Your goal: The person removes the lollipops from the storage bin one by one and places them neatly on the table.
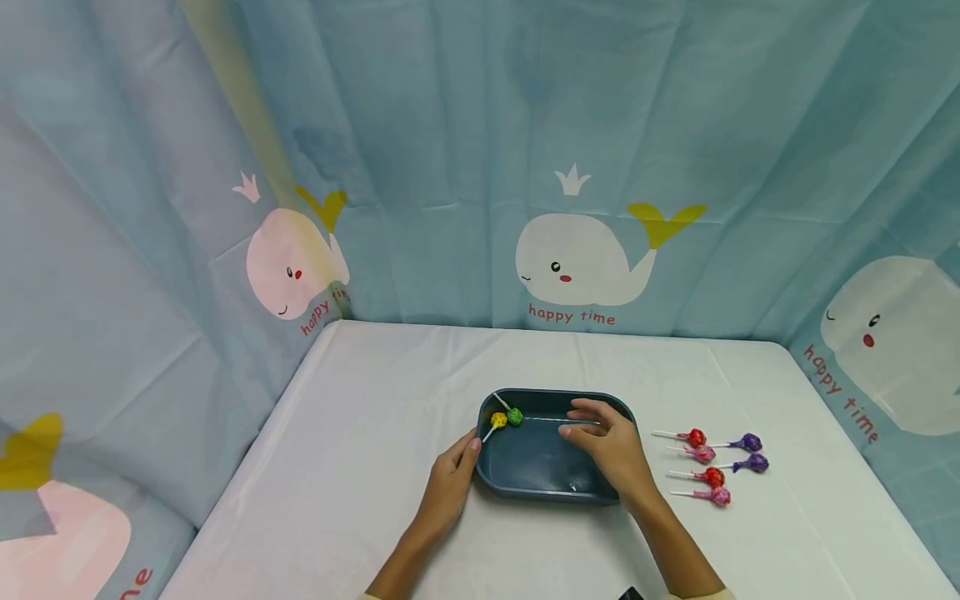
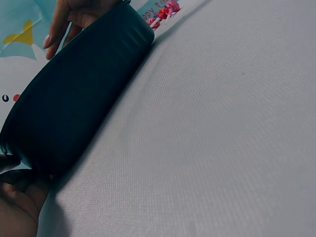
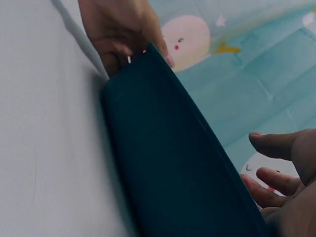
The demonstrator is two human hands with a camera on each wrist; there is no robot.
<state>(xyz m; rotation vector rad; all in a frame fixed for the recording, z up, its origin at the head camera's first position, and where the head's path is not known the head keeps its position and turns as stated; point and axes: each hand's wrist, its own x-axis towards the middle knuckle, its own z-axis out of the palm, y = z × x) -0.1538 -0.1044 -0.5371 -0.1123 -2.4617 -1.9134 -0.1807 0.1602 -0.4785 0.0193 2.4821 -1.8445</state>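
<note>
A dark blue-green rectangular tray [image 1: 551, 492] sits on the white table. My left hand [image 1: 448, 483] grips its left end, thumb at the rim; the left wrist view shows those fingers [image 2: 22, 195] around the tray's end. Inside, at the left, lie a yellow lollipop [image 1: 498, 420] and a green lollipop [image 1: 514, 416], sticks leaning on the wall. Over the tray's right side hovers my right hand [image 1: 615, 450], fingers loosely bent, thumb apart from them, nothing between them. In the right wrist view, thumb and fingers [image 3: 276, 185] are seen beyond the tray's rim.
Right of the tray lie several wrapped lollipops: red [image 1: 696, 437], pink [image 1: 703, 454] and purple [image 1: 750, 442], sticks pointing left. A blue curtain [image 1: 450, 167] with whale prints stands around the table [image 1: 390, 392]. A small black object [image 1: 632, 593] shows at the bottom edge.
</note>
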